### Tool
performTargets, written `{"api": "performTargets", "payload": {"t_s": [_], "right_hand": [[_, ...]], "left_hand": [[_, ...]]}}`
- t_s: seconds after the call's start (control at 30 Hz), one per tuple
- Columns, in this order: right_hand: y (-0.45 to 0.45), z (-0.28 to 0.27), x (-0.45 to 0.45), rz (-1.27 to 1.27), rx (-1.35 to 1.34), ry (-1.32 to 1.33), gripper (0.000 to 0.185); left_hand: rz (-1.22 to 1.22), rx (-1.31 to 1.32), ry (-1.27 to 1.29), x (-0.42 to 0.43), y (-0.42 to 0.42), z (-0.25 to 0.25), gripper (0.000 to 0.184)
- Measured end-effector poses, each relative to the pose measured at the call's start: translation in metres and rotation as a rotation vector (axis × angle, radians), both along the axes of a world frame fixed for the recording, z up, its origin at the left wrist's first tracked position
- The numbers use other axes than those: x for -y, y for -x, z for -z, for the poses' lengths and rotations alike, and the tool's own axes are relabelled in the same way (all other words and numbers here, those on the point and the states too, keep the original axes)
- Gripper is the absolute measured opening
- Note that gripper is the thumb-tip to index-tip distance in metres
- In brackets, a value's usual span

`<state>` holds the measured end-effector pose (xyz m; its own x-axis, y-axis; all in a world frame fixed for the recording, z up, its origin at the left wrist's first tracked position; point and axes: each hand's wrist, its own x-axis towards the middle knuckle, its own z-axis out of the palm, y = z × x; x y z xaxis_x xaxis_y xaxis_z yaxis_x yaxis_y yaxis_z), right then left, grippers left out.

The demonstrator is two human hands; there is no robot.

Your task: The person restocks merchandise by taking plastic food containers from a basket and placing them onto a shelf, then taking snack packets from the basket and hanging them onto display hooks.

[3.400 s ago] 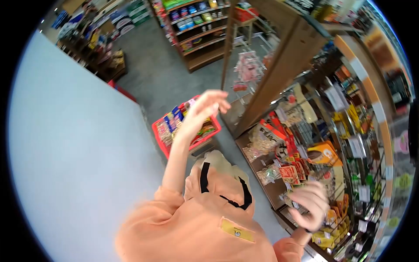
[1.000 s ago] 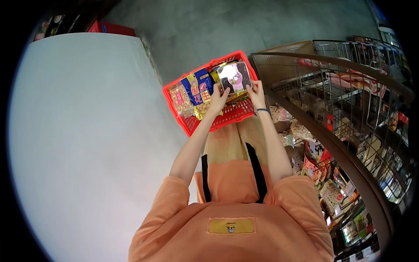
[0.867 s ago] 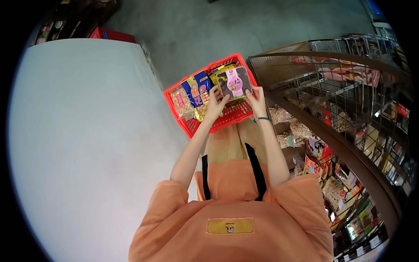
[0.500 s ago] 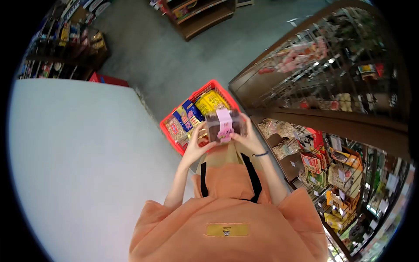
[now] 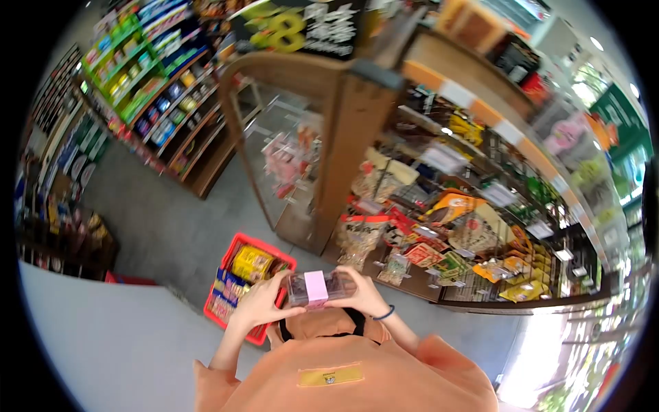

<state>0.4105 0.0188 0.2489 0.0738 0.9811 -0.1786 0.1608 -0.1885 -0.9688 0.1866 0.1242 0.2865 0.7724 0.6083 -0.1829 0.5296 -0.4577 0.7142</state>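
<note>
A clear plastic box (image 5: 295, 291) with dark contents and a pink paper band is held level in front of my body. My left hand (image 5: 259, 302) grips its left end, thumb along the near side. At the right end, my right hand (image 5: 362, 296) closes round it, with a dark band on that wrist. Below and to the left, a red shopping basket (image 5: 255, 240) sits on the floor. Inside are a yellow pack (image 5: 252, 264), a blue pack (image 5: 231, 284) and other packets. My left forearm and the box hide part of the basket.
A wooden shelf unit (image 5: 334, 158) with bagged snacks (image 5: 364, 237) stands ahead and to the right. A white surface (image 5: 89, 329) lies on the left. Further shelves (image 5: 147, 89) of packaged goods stand at the back left, across a grey floor (image 5: 151, 220).
The view has swung up and to the right, showing more of the snack shelves. Both hands keep hold of the box, which now appears lower and left, right of the basket.
</note>
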Motion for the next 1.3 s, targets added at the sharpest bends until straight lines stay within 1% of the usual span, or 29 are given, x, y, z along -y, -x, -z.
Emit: {"api": "performTargets", "payload": {"t_s": [0.07,0.13,0.17,0.2,0.27,0.3,0.33,0.47,0.5,0.53,0.57,0.6,0.67,0.73,0.77,0.8,0.87,0.9,0.93,1.0,1.07,1.1,1.13,1.2,1.23,1.27,1.3], "right_hand": [[-0.015,-0.024,0.015,0.047,0.010,0.003,0.069],[-0.029,-0.052,0.027,0.105,0.100,-0.071,0.069],[-0.037,-0.073,0.034,0.134,0.148,-0.121,0.069],[-0.043,-0.094,0.040,0.178,0.184,-0.170,0.069],[-0.060,-0.119,0.050,0.191,0.322,-0.306,0.069],[-0.065,-0.143,0.056,0.213,0.302,-0.316,0.067],[-0.073,-0.155,0.060,0.220,0.280,-0.347,0.066],[-0.098,-0.211,0.076,0.243,0.485,-0.485,0.065],[-0.105,-0.223,0.078,0.250,0.529,-0.542,0.069],[-0.110,-0.236,0.079,0.244,0.502,-0.591,0.070],[-0.113,-0.255,0.082,0.257,0.451,-0.541,0.075],[-0.118,-0.265,0.081,0.280,0.455,-0.601,0.080],[-0.132,-0.288,0.077,0.278,0.569,-0.671,0.078],[-0.150,-0.302,0.060,0.234,0.697,-0.913,0.069],[-0.155,-0.314,0.056,0.234,0.685,-0.902,0.063],[-0.161,-0.325,0.049,0.243,0.758,-0.883,0.062],[-0.180,-0.342,0.029,0.242,0.885,-0.946,0.058],[-0.193,-0.350,0.011,0.252,0.843,-1.055,0.056],[-0.193,-0.363,0.009,0.270,0.874,-0.952,0.060],[-0.192,-0.390,0.005,0.295,0.946,-0.740,0.069],[-0.202,-0.402,-0.011,0.315,0.990,-0.748,0.071],[-0.207,-0.406,-0.018,0.298,0.998,-0.750,0.072],[-0.213,-0.409,-0.025,0.284,1.006,-0.749,0.072],[-0.228,-0.409,-0.042,0.307,1.007,-0.704,0.073],[-0.234,-0.408,-0.044,0.278,1.086,-0.693,0.074],[-0.240,-0.409,-0.046,0.252,1.168,-0.682,0.074],[-0.246,-0.411,-0.050,0.223,1.207,-0.630,0.075]], "left_hand": [[0.080,-0.004,-0.047,-0.001,-0.025,-0.022,0.078],[0.179,0.073,-0.272,-0.001,-0.045,-0.049,0.077],[0.209,0.154,-0.329,0.002,-0.057,-0.071,0.073],[0.224,0.155,-0.343,0.004,-0.067,-0.089,0.073],[0.324,0.208,-0.459,0.007,-0.087,-0.119,0.068],[0.363,0.282,-0.580,0.006,-0.096,-0.132,0.065],[0.407,0.313,-0.601,0.005,-0.105,-0.145,0.064],[0.515,0.463,-0.674,0.003,-0.140,-0.205,0.062],[0.528,0.472,-0.696,0.004,-0.147,-0.221,0.061],[0.525,0.511,-0.679,0.003,-0.154,-0.232,0.063],[0.520,0.532,-0.650,0.002,-0.161,-0.243,0.063],[0.513,0.553,-0.621,0.000,-0.167,-0.254,0.063],[0.515,0.603,-0.588,-0.007,-0.180,-0.275,0.062],[0.530,0.602,-0.624,-0.019,-0.189,-0.297,0.060],[0.501,0.635,-0.614,-0.025,-0.195,-0.304,0.059],[0.472,0.667,-0.605,-0.031,-0.199,-0.310,0.058],[0.367,0.657,-0.610,-0.035,-0.210,-0.326,0.078],[0.327,0.693,-0.717,-0.065,-0.212,-0.325,0.073],[0.324,0.671,-0.709,-0.065,-0.218,-0.333,0.070],[0.290,0.730,-0.467,-0.059,-0.234,-0.344,0.053],[0.221,0.711,-0.503,-0.075,-0.246,-0.351,0.058],[0.150,0.756,-0.487,-0.098,-0.254,-0.348,0.061],[0.135,0.765,-0.463,-0.102,-0.260,-0.351,0.061],[0.292,0.638,-0.431,-0.104,-0.267,-0.361,0.061],[0.364,0.596,-0.321,-0.101,-0.271,-0.364,0.063],[0.322,0.467,-0.424,-0.099,-0.271,-0.369,0.067],[0.306,0.450,-0.460,-0.115,-0.280,-0.367,0.069]]}}
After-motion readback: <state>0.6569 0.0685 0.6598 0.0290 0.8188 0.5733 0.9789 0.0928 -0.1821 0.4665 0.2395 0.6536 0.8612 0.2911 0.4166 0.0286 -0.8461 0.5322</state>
